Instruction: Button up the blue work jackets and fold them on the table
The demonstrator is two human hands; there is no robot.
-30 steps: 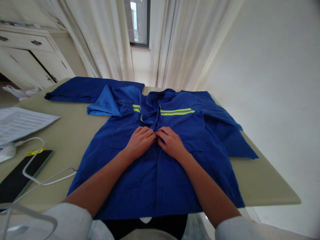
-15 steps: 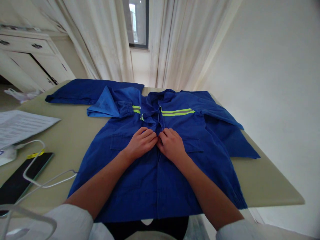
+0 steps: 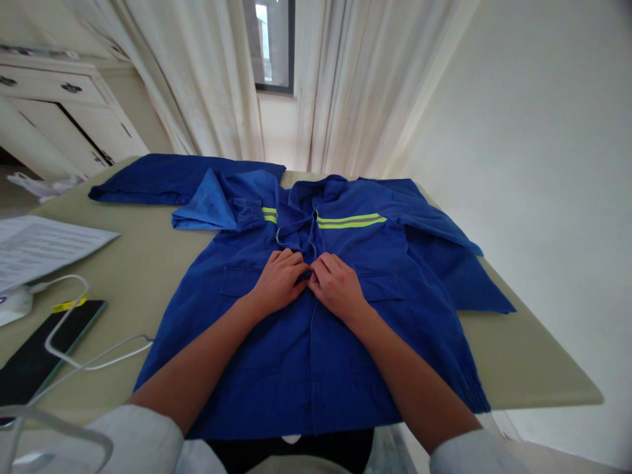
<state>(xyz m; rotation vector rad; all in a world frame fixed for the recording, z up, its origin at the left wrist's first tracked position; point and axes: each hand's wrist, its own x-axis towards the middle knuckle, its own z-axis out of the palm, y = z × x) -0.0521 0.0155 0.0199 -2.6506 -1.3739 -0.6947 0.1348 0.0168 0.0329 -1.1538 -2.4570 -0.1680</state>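
A blue work jacket with yellow-green and grey reflective stripes lies spread on the table, its collar at the far end and its hem near me. My left hand pinches the left edge of the front opening at mid-chest. Close against it, my right hand grips the other edge, fingers curled. The fingertips of both hands meet over the placket and hide whatever fastener is between them. Above the hands the front is parted up to the collar; below them the two edges lie together.
Folded dark blue cloth lies at the far left, and more blue cloth sticks out under the right sleeve. On the left of the table are printed sheets, a black phone-like slab and a white cable.
My left hand has shifted slightly, and its thumb shows more clearly beside the right fingertips. The left front edge near the stripe has folded over a little. Both hands stay at the placket.
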